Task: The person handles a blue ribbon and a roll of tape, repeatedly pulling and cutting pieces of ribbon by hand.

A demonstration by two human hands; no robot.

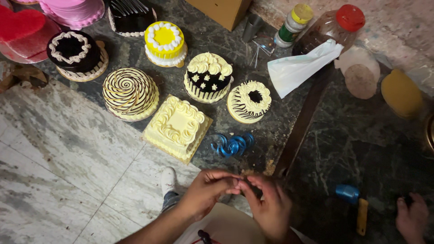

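From the head view, the left hand (205,187) and right hand (269,203) meet fingertip to fingertip, pinching something too small to identify, perhaps a bit of ribbon. Just beyond them, curled blue ribbon (233,144) lies on the dark counter (361,149), near a square cream cake (177,126). Another person's hand (411,219) rests at the right edge.

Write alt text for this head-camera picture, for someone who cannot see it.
Seen from above, a person's left hand and right hand meet fingertip to fingertip, pinching something too small to make out. Beyond them, a dark stone counter holds decorated cakes, among them a square cream cake, and blue ribbon curls. Another person's hand shows at the lower right.
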